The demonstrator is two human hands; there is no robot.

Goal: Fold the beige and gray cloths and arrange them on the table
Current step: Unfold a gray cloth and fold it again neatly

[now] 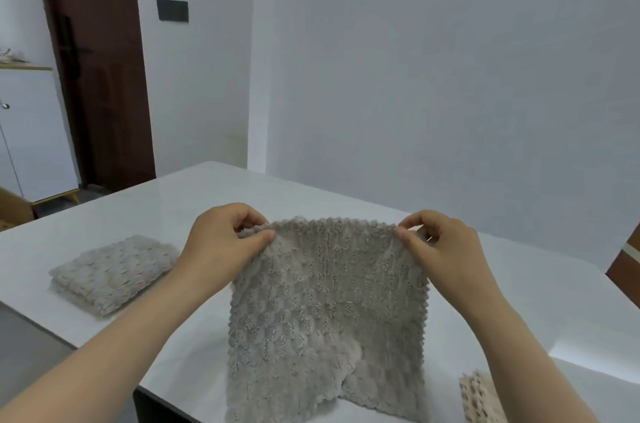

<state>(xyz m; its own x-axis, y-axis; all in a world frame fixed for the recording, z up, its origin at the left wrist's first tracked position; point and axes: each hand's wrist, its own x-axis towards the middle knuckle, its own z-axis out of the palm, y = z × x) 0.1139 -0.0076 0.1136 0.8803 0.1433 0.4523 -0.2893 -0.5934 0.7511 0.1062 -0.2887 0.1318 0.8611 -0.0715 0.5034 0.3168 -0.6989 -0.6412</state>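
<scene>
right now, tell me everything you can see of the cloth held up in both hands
The held cloth is a grayish, fluffy, bobbled square with zigzag edges. It hangs unfolded, roughly upright over the white table, its top edge stretched between the left hand and right hand, each pinching an upper corner. Its lower middle puckers into a fold; the bottom edge partly leaves the picture.

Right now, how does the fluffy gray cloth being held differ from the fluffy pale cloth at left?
The gray cloth hangs spread, top corners pinched by left hand and right hand; the pale cloth lies folded on the table. The gray cloth looks larger than the pale cloth. Both are plush.
</scene>
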